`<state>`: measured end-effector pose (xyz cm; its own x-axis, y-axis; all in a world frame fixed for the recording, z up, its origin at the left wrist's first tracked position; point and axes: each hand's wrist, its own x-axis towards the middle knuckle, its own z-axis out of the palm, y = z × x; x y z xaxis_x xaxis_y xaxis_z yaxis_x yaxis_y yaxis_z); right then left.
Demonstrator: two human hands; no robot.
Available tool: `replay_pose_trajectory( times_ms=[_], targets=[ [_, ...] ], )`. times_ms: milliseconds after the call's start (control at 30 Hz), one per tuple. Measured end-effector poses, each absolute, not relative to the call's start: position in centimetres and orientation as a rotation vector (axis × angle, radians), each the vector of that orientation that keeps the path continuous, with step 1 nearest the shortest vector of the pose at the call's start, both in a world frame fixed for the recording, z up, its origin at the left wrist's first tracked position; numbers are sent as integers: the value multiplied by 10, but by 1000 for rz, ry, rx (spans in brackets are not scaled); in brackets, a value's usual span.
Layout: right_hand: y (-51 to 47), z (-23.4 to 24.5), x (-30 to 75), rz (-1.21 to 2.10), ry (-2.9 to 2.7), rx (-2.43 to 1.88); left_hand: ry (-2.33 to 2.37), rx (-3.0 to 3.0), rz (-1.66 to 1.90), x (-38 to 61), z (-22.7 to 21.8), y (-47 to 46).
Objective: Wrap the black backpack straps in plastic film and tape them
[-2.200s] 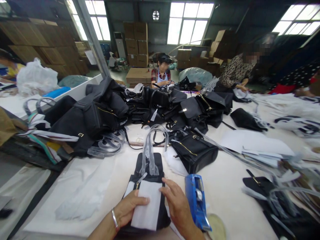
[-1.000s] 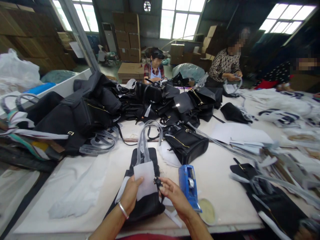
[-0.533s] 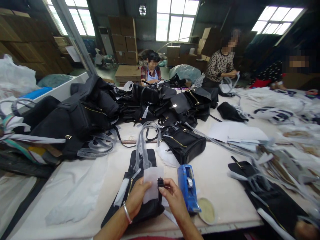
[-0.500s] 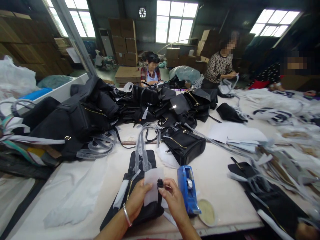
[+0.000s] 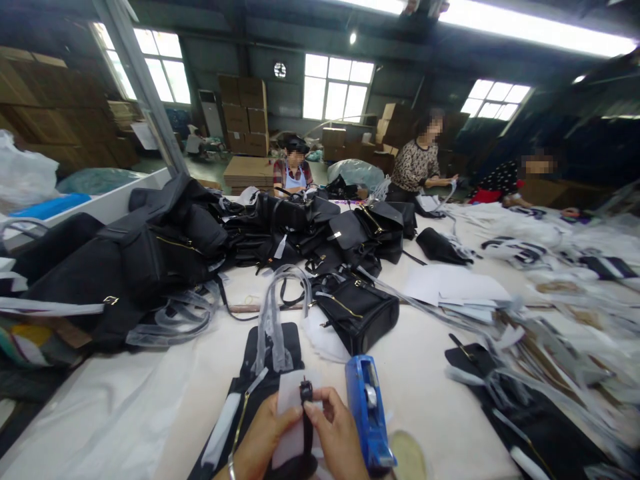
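Observation:
A black handbag (image 5: 273,353) lies flat on the white table right in front of me, its handles wrapped in clear plastic. My left hand (image 5: 263,437) presses a white sheet of paper (image 5: 290,420) against the bag with closed fingers. My right hand (image 5: 335,437) pinches a black strap with a small buckle (image 5: 305,400) that lies over the paper. A blue tape dispenser (image 5: 367,413) stands just right of my right hand.
Heaps of black bags (image 5: 165,253) fill the left and far side of the table (image 5: 425,373). White sheets (image 5: 450,287) and plastic-wrapped straps lie to the right. Three other people (image 5: 417,163) work at the far edge. Cardboard boxes (image 5: 245,113) stand behind.
The view has tilted up, so my hands sit lower in the picture. My right hand went from resting on the paper to pinching the strap buckle. My left hand stays on the paper.

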<state>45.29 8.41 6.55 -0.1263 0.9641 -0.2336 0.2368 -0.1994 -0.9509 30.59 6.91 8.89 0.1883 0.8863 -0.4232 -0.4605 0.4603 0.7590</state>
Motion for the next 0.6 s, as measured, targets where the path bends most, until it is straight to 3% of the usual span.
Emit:
replay_pose_trajectory(
  times_ms=[233,500,600],
  targets=[
    [88,73,455,1153,-1500,-1500,1040,649,986,307,83,74],
    [97,72,444,1637,-1103,-1169,1080,685,1016,302,73,77],
    [99,74,444,1657,-1033,-1123,1098,704,1027,300,69,77]
  ],
)
